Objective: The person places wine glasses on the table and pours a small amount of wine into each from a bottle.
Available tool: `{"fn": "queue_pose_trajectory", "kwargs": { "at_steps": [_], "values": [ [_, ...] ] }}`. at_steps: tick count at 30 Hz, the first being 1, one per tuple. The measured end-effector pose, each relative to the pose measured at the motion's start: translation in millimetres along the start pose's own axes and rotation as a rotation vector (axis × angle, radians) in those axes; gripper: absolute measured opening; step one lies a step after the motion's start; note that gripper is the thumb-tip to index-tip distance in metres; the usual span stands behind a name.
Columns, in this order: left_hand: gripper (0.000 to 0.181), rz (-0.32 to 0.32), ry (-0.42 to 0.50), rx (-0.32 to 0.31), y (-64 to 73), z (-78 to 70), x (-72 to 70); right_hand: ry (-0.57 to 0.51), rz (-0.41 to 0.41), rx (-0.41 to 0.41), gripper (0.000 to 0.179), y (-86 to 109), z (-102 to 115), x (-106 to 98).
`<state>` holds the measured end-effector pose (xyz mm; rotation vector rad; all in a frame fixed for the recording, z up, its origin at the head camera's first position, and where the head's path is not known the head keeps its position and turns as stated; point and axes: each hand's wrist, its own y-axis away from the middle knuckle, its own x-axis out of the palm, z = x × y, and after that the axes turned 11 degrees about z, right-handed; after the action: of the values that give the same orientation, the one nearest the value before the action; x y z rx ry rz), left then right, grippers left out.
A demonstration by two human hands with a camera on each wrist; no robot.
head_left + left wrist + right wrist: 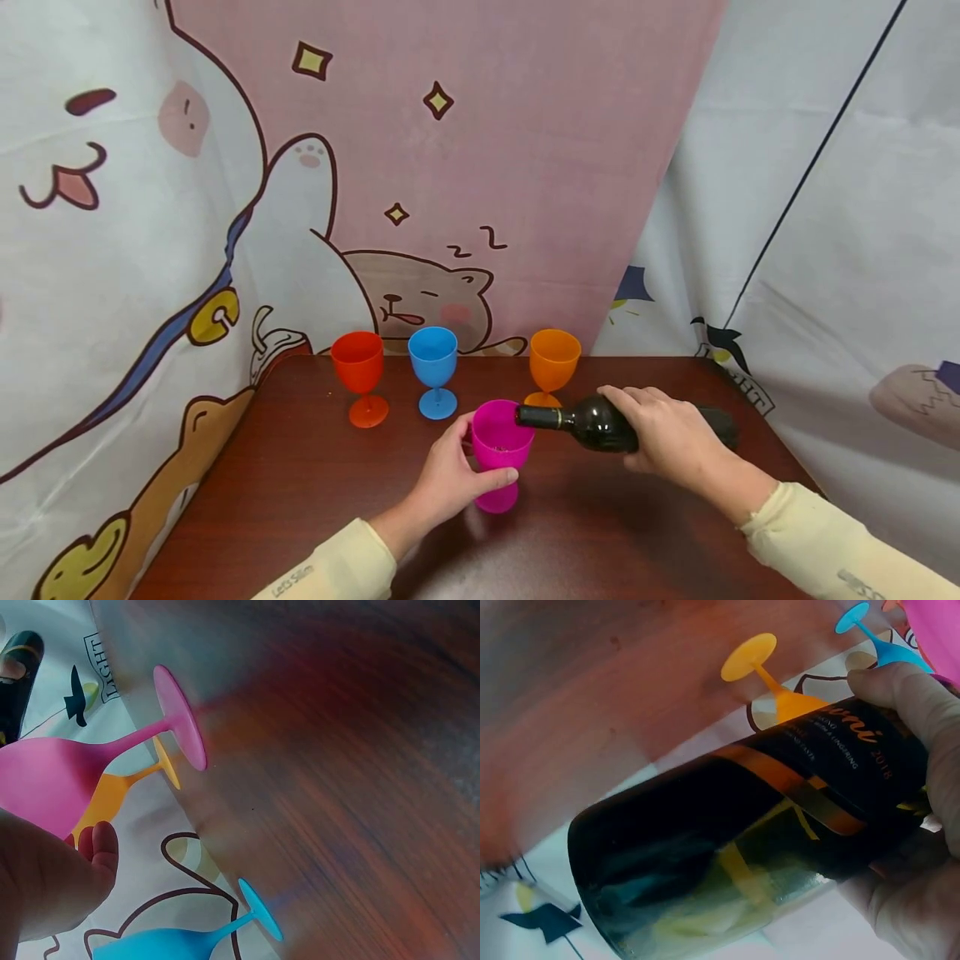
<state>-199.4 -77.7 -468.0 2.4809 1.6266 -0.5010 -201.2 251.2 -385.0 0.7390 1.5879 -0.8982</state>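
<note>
My left hand (453,475) grips a pink goblet (497,450) by its bowl, thumb on the near side. In the left wrist view the goblet's round foot (180,718) and stem show beyond the hand (56,881). A dark wine bottle (600,423) lies nearly level in my right hand (667,429), fingers wrapped round its body. The bottle's mouth is at the right rim of the pink goblet. From the right wrist view, the bottle (727,847) shows a dark label with orange print. Whether any liquid flows cannot be seen.
A red goblet (358,367), a blue goblet (434,360) and an orange goblet (553,358) stand upright along the back of the dark brown table (300,492). The orange one is partly behind the bottle neck. Printed cloth (525,167) hangs behind and at both sides.
</note>
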Motion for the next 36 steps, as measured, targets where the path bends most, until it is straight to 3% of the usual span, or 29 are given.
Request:
{"fn": "queue_pose_trajectory", "kwargs": {
  "at_steps": [6, 16, 21, 27, 31, 36],
  "values": [
    [0.085, 0.001, 0.019, 0.007, 0.6, 1.3, -0.4, -0.077, 0.025, 0.059, 0.096, 6.6, -4.5, 11.9],
    [0.085, -0.011, 0.020, 0.006, 2.4, 2.5, -0.8, -0.093, -0.006, 0.086, 0.096, 16.2, -14.9, 20.9],
    [0.085, -0.021, 0.016, 0.003, 0.1, 1.7, 1.4, -0.241, -0.027, 0.198, 0.092, 19.8, -19.1, 27.0],
    [0.085, -0.042, 0.036, 0.000, -5.0, 0.7, 3.5, -0.470, -0.141, 0.342, 0.093, 26.7, -27.5, 40.1],
    [0.086, -0.069, 0.041, -0.003, -7.9, -0.7, 2.5, -0.544, -0.217, 0.406, 0.094, 30.8, -32.3, 48.0],
    [0.086, -0.126, 0.020, -0.010, -13.6, -0.1, -0.3, -0.613, -0.230, 0.457, 0.090, 30.3, -36.0, 53.6]
  ]
}}
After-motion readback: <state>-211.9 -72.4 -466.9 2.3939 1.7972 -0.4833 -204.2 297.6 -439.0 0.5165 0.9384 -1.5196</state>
